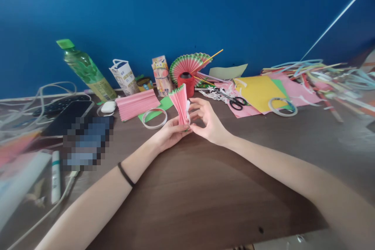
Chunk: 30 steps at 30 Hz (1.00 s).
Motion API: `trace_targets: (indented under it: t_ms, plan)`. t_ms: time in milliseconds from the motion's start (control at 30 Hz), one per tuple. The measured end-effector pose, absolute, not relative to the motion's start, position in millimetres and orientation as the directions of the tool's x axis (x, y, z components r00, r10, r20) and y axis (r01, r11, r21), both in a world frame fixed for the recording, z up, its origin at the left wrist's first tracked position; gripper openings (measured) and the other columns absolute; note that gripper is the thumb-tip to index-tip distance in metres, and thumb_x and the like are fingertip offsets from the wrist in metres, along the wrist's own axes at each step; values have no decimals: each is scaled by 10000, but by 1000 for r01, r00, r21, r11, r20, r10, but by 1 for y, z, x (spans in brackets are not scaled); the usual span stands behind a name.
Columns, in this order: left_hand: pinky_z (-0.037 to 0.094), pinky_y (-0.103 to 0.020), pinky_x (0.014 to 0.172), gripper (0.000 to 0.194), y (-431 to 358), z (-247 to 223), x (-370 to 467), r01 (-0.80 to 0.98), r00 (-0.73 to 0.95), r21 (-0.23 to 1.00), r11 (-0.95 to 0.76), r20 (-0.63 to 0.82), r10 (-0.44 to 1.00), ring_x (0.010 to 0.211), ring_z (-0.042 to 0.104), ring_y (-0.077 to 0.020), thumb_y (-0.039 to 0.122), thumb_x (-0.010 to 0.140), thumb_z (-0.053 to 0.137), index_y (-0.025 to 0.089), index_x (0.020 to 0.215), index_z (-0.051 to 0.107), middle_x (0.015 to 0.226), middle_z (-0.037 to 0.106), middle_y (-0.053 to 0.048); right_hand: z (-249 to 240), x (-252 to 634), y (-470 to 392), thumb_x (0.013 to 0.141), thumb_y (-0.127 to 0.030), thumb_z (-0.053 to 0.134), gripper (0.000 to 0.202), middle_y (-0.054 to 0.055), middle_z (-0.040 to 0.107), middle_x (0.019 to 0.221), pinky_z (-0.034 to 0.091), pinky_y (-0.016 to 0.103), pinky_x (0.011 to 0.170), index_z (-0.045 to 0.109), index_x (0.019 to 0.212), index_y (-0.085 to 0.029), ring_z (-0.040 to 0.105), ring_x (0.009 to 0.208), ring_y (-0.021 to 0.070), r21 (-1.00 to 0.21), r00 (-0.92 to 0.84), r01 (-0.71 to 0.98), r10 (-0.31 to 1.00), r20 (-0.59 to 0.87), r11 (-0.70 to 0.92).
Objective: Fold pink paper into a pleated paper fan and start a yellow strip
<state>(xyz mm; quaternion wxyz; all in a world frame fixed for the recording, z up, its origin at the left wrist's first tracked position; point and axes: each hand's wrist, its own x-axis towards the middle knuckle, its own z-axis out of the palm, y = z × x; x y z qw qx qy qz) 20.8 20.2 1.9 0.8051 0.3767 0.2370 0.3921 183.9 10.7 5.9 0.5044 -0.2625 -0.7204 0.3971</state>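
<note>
1. Position: the pleated paper (pixel 179 101), pink with green tips, stands roughly upright near the centre of the frame, above the table (pixel 190 187).
2. Left hand (pixel 168 136): grasps the pleated paper at its narrow lower end, between thumb and fingers.
3. Right hand (pixel 211 125): fingers curved, tips beside the paper's right edge and a white strip (pixel 188 110). Cannot tell whether they pinch the strip or only rest close to it.
4. Surroundings: left of centre, a pink folded sheet (pixel 137 104) and a tape roll (pixel 155 127) lie beside and on green paper (pixel 166 103). Behind the hands, a red pot (pixel 190 89) stands in front of an open fan (pixel 183 66). Scissors (pixel 238 103) lie right of centre.
5. Handling (estimate): very light; thin and soft across each panel, stiffer along the creases. Probably springy, tending to spread at the top. Slip risk low; crushing or tearing more likely.
6. Hold point (estimate): the gathered lower end, where layers stack thickest. Light pressure suffices; the green-tipped upper edge would bend easily.
</note>
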Motion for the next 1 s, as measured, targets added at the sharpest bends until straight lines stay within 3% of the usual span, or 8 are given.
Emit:
trace_targets:
  t_ms: [267,567,767,1000]
  plan:
    - [404,-345,986,145,19,3,21,-432,580,812,392,-83,810,882,643,-156,42,661,669,134,756,610,773,638,6,6,184,9,739,-53,525,635,34,516,1101,501,376,851,300,1283,-289,573,906,147,-790,-335,88,765,551,607]
    - [386,-379,1012,232,19,1,20,-438,579,797,416,-103,808,895,658,-179,41,633,687,128,843,641,760,681,-6,9,185,7,742,-58,535,618,41,535,1124,457,391,904,318,1276,-281,568,1015,172,-763,-323,162,765,558,625]
    - [447,-351,951,240,19,4,22,-439,551,801,407,-117,826,839,653,-151,34,637,675,107,865,658,830,690,-29,5,187,10,714,-99,599,652,39,541,1120,464,370,817,327,1274,-292,564,927,167,-712,-262,276,764,590,645]
    - [503,-276,821,258,19,3,21,-427,545,806,410,-133,828,758,637,-106,29,664,649,122,905,647,804,680,-22,4,187,14,738,-114,579,576,39,562,1074,464,352,757,350,1240,-280,569,882,161,-732,-235,224,765,600,643]
